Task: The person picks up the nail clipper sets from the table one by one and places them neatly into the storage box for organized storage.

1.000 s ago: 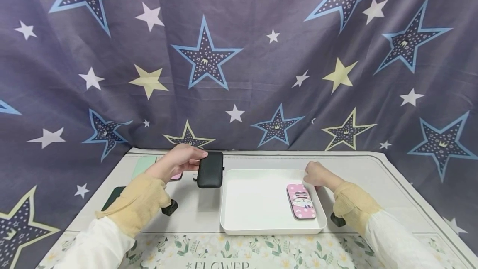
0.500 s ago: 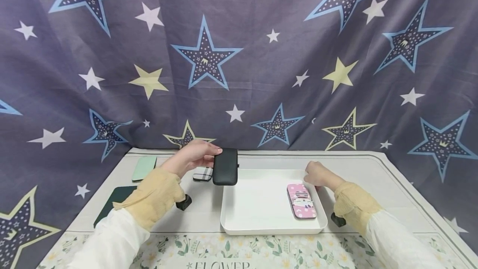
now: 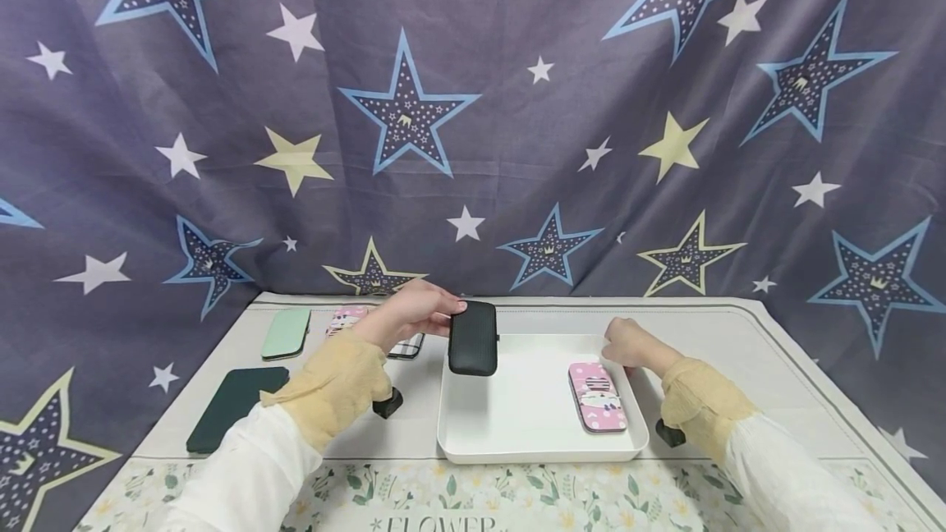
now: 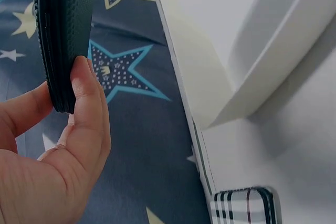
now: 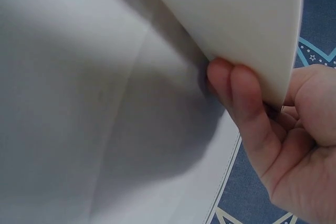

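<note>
Black case [image 4: 67,38], top beyond left wrist view

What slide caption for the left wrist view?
Left hand pinching black case, with tray and plaid case at right.

White-sleeved left arm [image 3: 247,466] found extended forward and inward, ending in a tan-wrapped left wrist [image 3: 332,388]. Bare left hand [image 3: 415,312] raised, thumb and fingers set opposite each other in a pinch grip. White-sleeved right arm [image 3: 794,479] likewise extended forward and inward, with a tan-wrapped right wrist [image 3: 705,405]. Bare right hand [image 3: 637,347] curled in a grip, two fingertips [image 5: 245,85] visible side by side. Hands apart, arms uncrossed
</note>
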`<action>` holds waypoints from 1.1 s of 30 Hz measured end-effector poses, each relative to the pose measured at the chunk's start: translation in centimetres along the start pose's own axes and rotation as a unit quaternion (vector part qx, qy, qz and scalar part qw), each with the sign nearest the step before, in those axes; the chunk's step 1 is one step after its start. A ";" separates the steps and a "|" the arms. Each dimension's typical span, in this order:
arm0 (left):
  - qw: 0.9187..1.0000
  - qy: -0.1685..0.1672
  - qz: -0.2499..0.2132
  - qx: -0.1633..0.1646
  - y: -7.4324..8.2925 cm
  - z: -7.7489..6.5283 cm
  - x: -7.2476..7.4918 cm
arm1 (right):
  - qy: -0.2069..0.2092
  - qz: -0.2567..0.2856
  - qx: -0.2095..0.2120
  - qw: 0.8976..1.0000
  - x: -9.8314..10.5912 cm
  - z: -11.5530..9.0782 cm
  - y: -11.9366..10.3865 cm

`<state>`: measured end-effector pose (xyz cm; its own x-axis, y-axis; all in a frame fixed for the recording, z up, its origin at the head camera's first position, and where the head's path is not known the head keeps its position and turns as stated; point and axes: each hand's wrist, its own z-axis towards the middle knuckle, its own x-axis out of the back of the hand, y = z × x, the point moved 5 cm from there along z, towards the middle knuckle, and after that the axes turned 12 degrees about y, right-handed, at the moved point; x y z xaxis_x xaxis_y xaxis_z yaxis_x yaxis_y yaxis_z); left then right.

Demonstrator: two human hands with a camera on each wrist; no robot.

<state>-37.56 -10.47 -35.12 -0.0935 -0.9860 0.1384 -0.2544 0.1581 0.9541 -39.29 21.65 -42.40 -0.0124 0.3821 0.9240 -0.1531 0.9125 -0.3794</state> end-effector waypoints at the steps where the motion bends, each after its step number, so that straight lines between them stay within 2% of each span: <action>1: 1.000 -0.001 0.001 0.002 0.0 0.0 -0.3 | -0.001 0.001 0.001 1.000 0.0 0.0 0.0; 9: 1.000 -0.013 0.011 0.015 -0.2 -0.2 -2.7 | -0.001 0.001 0.004 1.000 0.1 0.0 0.1; 22: 0.999 -0.020 0.018 0.018 -0.4 0.8 -5.6 | 0.013 -0.005 0.018 1.000 0.2 -0.1 -0.2; 28: 0.999 -0.026 0.001 0.021 -0.3 0.9 -7.0 | 0.015 -0.010 0.021 1.000 0.2 -0.1 -0.2; 33: 0.999 -0.035 -0.005 0.018 -1.0 1.1 -8.2 | 0.010 -0.013 0.017 1.000 0.0 0.0 -0.1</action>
<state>-37.55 -2.45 -37.45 -0.1581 -0.9815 0.1081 -0.2899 0.1507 0.9451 -39.26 21.61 -42.33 0.0120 0.3611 0.9325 -0.1861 0.9170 -0.3527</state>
